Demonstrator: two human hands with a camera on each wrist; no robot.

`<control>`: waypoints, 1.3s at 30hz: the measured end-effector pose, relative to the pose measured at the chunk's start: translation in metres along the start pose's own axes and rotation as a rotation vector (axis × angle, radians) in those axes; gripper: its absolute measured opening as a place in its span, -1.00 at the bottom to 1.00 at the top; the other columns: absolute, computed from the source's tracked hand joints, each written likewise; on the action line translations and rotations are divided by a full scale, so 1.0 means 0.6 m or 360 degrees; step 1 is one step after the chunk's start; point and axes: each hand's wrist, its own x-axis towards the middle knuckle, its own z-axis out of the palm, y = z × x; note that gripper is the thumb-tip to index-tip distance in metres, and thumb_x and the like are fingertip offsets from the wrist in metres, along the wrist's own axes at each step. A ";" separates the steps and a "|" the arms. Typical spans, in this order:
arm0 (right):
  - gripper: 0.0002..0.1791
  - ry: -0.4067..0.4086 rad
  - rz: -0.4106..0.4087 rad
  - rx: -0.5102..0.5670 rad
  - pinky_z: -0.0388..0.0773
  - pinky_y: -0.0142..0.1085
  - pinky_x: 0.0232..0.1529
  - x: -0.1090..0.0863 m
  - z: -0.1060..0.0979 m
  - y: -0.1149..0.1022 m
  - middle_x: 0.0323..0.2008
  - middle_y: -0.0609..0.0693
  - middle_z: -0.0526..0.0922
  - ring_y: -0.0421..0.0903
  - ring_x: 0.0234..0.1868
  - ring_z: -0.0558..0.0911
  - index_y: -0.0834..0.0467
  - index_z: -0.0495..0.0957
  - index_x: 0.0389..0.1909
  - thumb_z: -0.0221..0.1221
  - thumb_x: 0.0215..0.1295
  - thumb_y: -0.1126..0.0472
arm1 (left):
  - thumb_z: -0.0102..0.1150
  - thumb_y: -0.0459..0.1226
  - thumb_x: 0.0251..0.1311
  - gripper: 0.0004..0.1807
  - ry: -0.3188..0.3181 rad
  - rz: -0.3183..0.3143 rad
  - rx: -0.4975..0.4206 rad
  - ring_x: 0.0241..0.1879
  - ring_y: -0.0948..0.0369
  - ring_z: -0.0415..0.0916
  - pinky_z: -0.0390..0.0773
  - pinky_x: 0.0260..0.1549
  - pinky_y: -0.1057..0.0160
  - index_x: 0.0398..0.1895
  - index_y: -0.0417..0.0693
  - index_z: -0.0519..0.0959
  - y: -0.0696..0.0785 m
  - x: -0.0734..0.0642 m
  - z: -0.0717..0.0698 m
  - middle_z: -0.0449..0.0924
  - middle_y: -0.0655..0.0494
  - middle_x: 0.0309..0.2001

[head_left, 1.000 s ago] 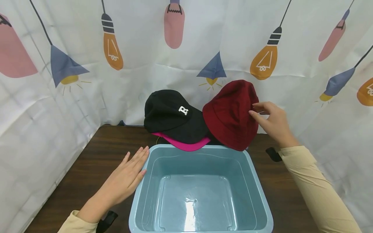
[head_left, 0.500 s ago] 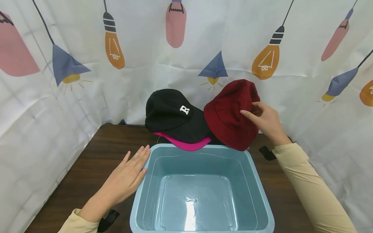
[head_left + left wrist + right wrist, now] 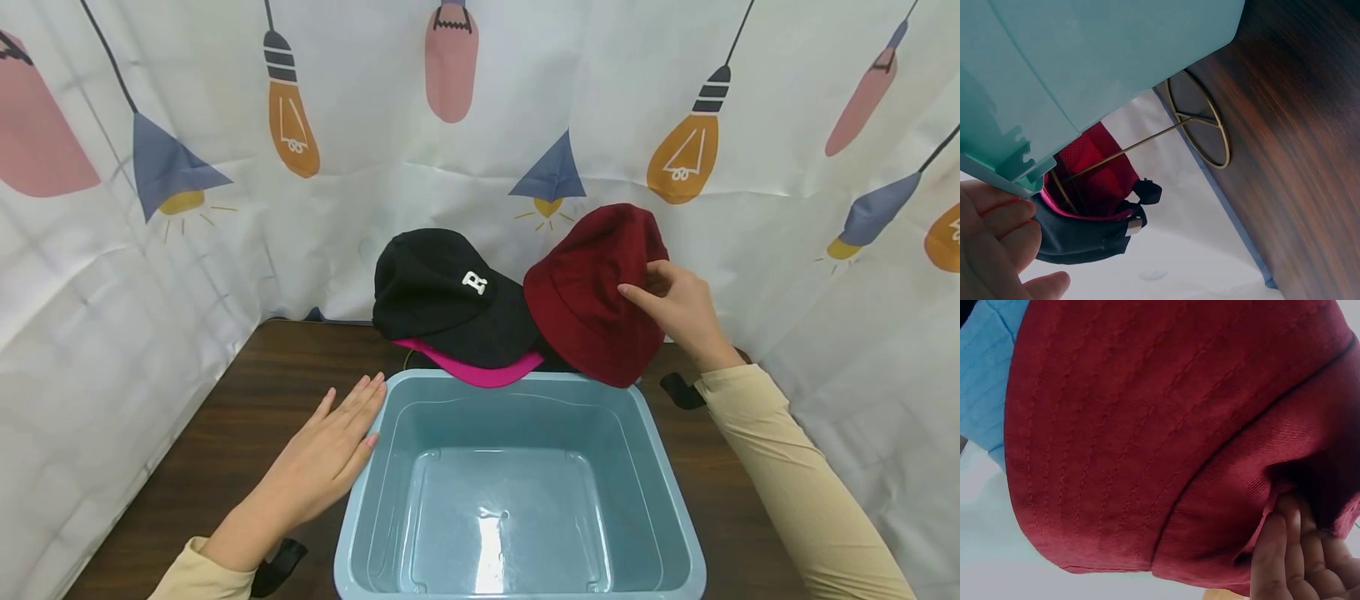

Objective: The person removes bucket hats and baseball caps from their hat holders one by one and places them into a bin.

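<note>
My right hand (image 3: 682, 312) pinches the crown of a dark red bucket hat (image 3: 581, 304) between thumb and fingers. In the right wrist view, the cloth folds inward around those fingers. Left of that hat sits a black cap (image 3: 427, 292) with a white letter R, and a magenta brim edge (image 3: 480, 372) shows beneath it. My left hand (image 3: 315, 462), fingers straight, rests against the left rim of a light blue plastic basin (image 3: 678, 492). Inside the basin I see only its bare floor.
In the left wrist view, a brass wire stand (image 3: 1132, 149) reaches up into the cap, its round base (image 3: 1225, 144) on the dark wood table (image 3: 1297, 156). Blue stitched cloth (image 3: 985, 375) shows behind the red hat. A patterned white curtain (image 3: 360, 108) encloses the table.
My right hand has moved left onto the red bucket hat and now pinches its crown. The left hand stays at the basin rim.
</note>
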 end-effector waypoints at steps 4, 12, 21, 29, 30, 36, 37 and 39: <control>-0.63 0.0017 -0.0039 -0.0004 0.40 -0.48 -0.31 0.000 -0.003 -0.001 -0.24 0.23 0.65 -0.17 -0.33 0.57 0.35 0.55 -0.10 0.25 0.23 0.14 | -0.08 -0.17 0.41 -0.40 0.0006 0.0012 0.0018 0.44 0.03 -0.03 -0.10 0.37 -0.06 0.42 -0.25 0.15 -0.001 0.000 0.002 0.10 -0.09 0.44; -0.72 0.0056 -0.0091 0.0064 0.39 -0.58 -0.31 -0.001 -0.008 -0.003 -0.26 0.26 0.65 -0.52 -0.41 0.48 0.37 0.57 -0.13 0.25 0.22 0.26 | -0.11 -0.15 0.42 -0.40 0.0009 0.0011 0.0022 0.44 0.05 -0.04 -0.07 0.36 -0.08 0.43 -0.23 0.14 -0.002 0.001 0.002 0.08 -0.07 0.45; -0.73 0.0203 -0.0064 0.0154 0.41 -0.60 -0.32 -0.002 -0.012 -0.006 -0.35 0.16 0.63 -0.44 -0.43 0.51 0.37 0.58 -0.20 0.33 0.13 0.28 | -0.12 -0.14 0.43 -0.40 -0.0085 -0.0053 -0.0034 0.45 0.02 -0.07 -0.12 0.36 -0.11 0.44 -0.24 0.13 0.001 0.002 -0.002 0.05 -0.07 0.45; -0.74 0.0263 -0.0051 0.0119 0.39 -0.60 -0.37 -0.002 -0.017 -0.008 -0.37 0.12 0.61 -0.46 -0.44 0.49 0.37 0.54 -0.24 0.34 0.10 0.31 | -0.10 -0.16 0.42 -0.40 -0.0058 -0.0043 -0.0031 0.44 0.01 -0.05 -0.09 0.35 -0.12 0.44 -0.23 0.14 -0.001 0.000 0.000 0.06 -0.07 0.45; -0.74 0.0261 -0.0050 0.0113 0.39 -0.60 -0.37 -0.002 -0.017 -0.008 -0.36 0.12 0.61 -0.46 -0.44 0.49 0.37 0.54 -0.24 0.34 0.11 0.31 | -0.10 -0.16 0.42 -0.40 -0.0053 -0.0039 -0.0033 0.44 0.00 -0.05 -0.11 0.36 -0.11 0.44 -0.23 0.14 -0.001 0.000 0.001 0.06 -0.07 0.45; -0.73 0.0198 0.0007 0.0100 0.38 -0.54 -0.34 -0.002 -0.018 -0.009 -0.31 0.17 0.60 -0.42 -0.42 0.48 0.37 0.51 -0.20 0.29 0.15 0.30 | -0.09 -0.18 0.42 -0.41 -0.0012 -0.0008 -0.0032 0.43 0.01 -0.03 -0.11 0.36 -0.10 0.43 -0.25 0.15 0.000 -0.001 0.001 0.08 -0.08 0.45; -0.73 0.0177 0.0019 0.0105 0.38 -0.53 -0.33 -0.002 -0.019 -0.009 -0.29 0.18 0.60 -0.41 -0.41 0.48 0.36 0.50 -0.19 0.28 0.16 0.30 | -0.09 -0.18 0.41 -0.41 -0.0007 -0.0007 -0.0030 0.43 0.01 -0.03 -0.11 0.36 -0.10 0.42 -0.25 0.16 0.001 -0.001 0.001 0.08 -0.07 0.45; -0.73 0.0137 0.0041 0.0116 0.38 -0.50 -0.30 -0.002 -0.019 -0.010 -0.26 0.20 0.61 -0.40 -0.39 0.48 0.37 0.48 -0.16 0.25 0.19 0.30 | -0.08 -0.18 0.41 -0.41 0.0002 -0.0004 -0.0026 0.44 0.02 -0.03 -0.12 0.36 -0.09 0.42 -0.25 0.16 0.001 -0.001 0.001 0.08 -0.07 0.44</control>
